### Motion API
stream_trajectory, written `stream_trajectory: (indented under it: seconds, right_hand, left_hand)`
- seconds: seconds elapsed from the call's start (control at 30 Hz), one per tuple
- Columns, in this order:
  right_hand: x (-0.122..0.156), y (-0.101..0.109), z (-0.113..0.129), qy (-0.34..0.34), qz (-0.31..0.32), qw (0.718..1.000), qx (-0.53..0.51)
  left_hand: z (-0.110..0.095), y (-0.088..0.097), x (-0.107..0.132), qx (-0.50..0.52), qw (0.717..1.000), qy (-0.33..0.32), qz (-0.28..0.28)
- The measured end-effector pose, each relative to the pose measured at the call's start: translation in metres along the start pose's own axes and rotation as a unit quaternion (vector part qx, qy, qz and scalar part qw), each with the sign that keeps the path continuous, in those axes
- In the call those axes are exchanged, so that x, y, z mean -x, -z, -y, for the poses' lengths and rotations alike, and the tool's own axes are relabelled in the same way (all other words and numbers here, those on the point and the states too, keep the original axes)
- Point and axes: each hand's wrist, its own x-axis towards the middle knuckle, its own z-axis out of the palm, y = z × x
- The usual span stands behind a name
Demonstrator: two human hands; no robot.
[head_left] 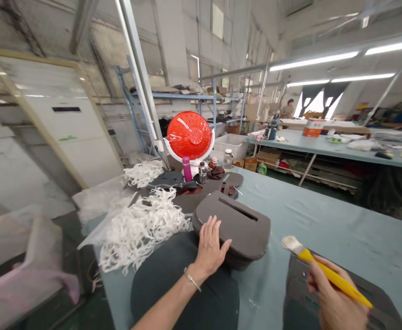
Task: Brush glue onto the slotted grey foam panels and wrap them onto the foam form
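A long desk (338,224) covered in pale blue-green cloth stretches away from the person, with a second cloth-topped desk (324,145) beyond it on the far right and blue metal shelving (187,96) in the far centre. At the far end of the near desk, a round red perforated strainer (189,135) sits in a white stand, just beside a glossy magenta bottle (187,168). On the left, a loose heap of white netting strips (142,231) lies stringy and tangled. Near the middle rests a thick dark grey foam block (235,224), rounded in outline, with a narrow straight slot (238,208) cut into its top. The left hand (209,247), wearing a thin metal bracelet (192,279), lies spread with its fingers on the block's near edge. At the near right, above a dark flat panel (299,293), the right hand (334,298) pinches a glossy yellow-handled brush (334,279), its pale bristles (291,244) pointing left.
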Motion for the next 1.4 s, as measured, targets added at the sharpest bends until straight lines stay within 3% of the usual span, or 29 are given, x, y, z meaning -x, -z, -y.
stream_trajectory:
  seconds: [0.07, 0.17, 0.3, 0.4, 0.5, 0.57, 0.63, 0.73, 0.8, 0.87, 0.97, 1.07, 1.2, 1.4]
  right_hand:
    - [0.003, -0.067, 0.044, -0.057, 0.094, 0.989, -0.1]
    - [0.015, -0.17, 0.089, -0.066, 0.217, 0.962, -0.153]
    - [0.018, -0.28, 0.101, -0.034, 0.328, 0.935, -0.129]
    - [-0.006, -0.326, 0.09, -0.016, 0.34, 0.937, -0.076]
    - [-0.04, -0.349, 0.082, -0.004, 0.192, 0.981, 0.007]
    - [-0.056, -0.358, 0.083, -0.004, 0.09, 0.994, 0.062]
    - [-0.061, -0.365, 0.087, -0.004, 0.085, 0.993, 0.079]
    - [-0.059, -0.36, 0.085, -0.01, 0.129, 0.987, 0.091]
    - [-0.062, -0.336, 0.075, -0.028, 0.09, 0.985, 0.147]
    - [-0.07, -0.295, 0.06, -0.05, 0.022, 0.972, 0.231]
    - [-0.082, -0.218, 0.039, -0.092, -0.081, 0.93, 0.346]
    - [-0.081, -0.162, 0.031, -0.122, -0.15, 0.905, 0.379]
    - [-0.054, -0.139, 0.033, -0.135, -0.133, 0.927, 0.323]
    - [0.041, -0.119, 0.049, -0.131, -0.185, 0.919, 0.324]
  left_hand:
    - [0.024, -0.001, 0.002, -0.01, 0.999, -0.031, 0.035]
    - [0.049, -0.003, 0.006, -0.001, 0.996, -0.056, 0.07]
    - [0.073, -0.003, 0.001, 0.046, 0.995, -0.044, 0.077]
    - [0.085, -0.002, -0.005, 0.081, 0.992, -0.048, 0.079]
    - [0.094, -0.004, -0.008, 0.087, 0.992, -0.062, 0.068]
    - [0.096, -0.008, -0.009, 0.08, 0.993, -0.065, 0.053]
    - [0.098, -0.012, -0.009, 0.072, 0.994, -0.071, 0.037]
    - [0.1, -0.017, -0.01, 0.068, 0.995, -0.077, 0.022]
    - [0.1, -0.019, -0.01, 0.07, 0.995, -0.073, 0.024]
    - [0.101, -0.019, -0.011, 0.072, 0.995, -0.069, 0.029]
    - [0.1, -0.014, -0.013, 0.074, 0.994, -0.07, 0.044]
    - [0.098, -0.004, -0.015, 0.076, 0.992, -0.081, 0.066]
    - [0.093, 0.006, -0.019, 0.075, 0.989, -0.094, 0.081]
    - [0.088, 0.014, -0.017, 0.088, 0.987, -0.098, 0.091]
